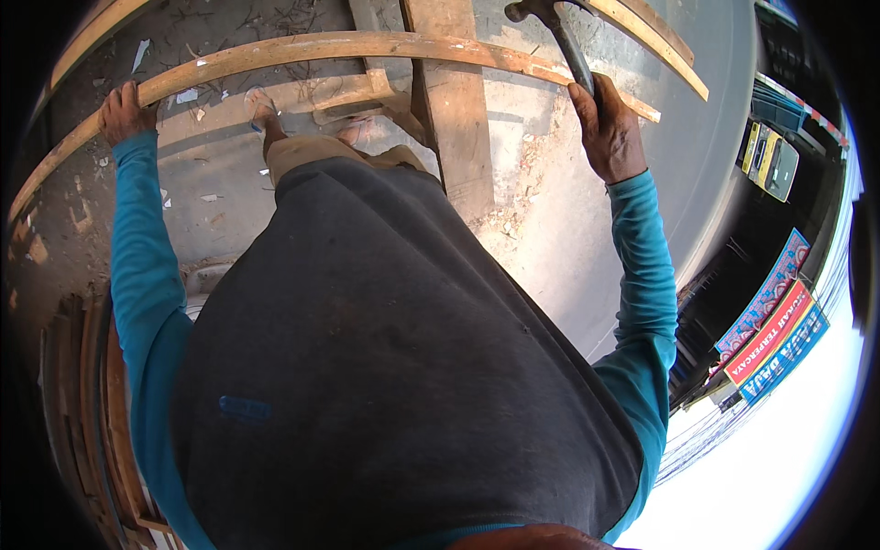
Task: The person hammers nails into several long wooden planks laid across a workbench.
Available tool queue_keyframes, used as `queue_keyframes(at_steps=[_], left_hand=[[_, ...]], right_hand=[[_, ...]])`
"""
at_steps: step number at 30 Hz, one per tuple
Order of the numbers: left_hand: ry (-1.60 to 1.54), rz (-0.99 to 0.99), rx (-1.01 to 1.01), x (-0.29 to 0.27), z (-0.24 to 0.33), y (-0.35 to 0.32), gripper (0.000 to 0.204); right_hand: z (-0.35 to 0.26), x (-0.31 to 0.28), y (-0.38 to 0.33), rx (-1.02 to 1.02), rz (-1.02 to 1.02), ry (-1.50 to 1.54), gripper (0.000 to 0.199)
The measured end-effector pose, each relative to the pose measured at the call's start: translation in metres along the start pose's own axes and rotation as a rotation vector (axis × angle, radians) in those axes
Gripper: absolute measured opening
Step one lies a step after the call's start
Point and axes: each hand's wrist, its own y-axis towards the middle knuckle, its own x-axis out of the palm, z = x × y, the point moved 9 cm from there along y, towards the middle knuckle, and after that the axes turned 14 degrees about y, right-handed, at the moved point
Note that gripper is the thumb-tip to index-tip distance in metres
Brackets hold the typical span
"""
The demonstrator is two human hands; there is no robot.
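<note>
A long, narrow wooden strip [321,44] spans the upper part of the view; the fisheye bends it into an arc. My left hand [126,114] is closed around it near its left end. In my right hand [612,133] is the handle of a claw hammer [566,41], whose metal head points up at the top edge. The strip passes by my right fingers close to its right end. Whether those fingers also grip the wood, I cannot tell.
Below the strip lies a wide plank [458,128], with a small wooden frame piece [353,94] beside it. Another strip [655,46] shows at upper right. Wood scraps litter the concrete around my feet. Stacked boards [92,394] are at lower left; a road with a vehicle [770,161] lies right.
</note>
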Motion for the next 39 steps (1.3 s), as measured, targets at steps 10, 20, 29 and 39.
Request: queue_keyframes(at_steps=[10, 20, 29, 39], left_hand=[[-0.02, 0.051, 0.01, 0.005, -0.003, -0.003, 0.052], [-0.014, 0.1, 0.007, -0.005, 0.002, 0.007, 0.052], [0.003, 0.061, 0.022, 0.004, 0.005, -0.003, 0.05], [0.038, 0.014, -0.007, 0.0, -0.002, -0.011, 0.051]], right_hand=[[-0.032, -0.012, -0.007, -0.149, -0.135, -0.054, 0.038], [0.026, -0.018, -0.003, -0.032, -0.301, -0.287, 0.024], [-0.002, -0.008, -0.015, -0.134, -0.034, -0.166, 0.039], [-0.031, -0.038, -0.017, -0.059, 0.149, -0.114, 0.036]])
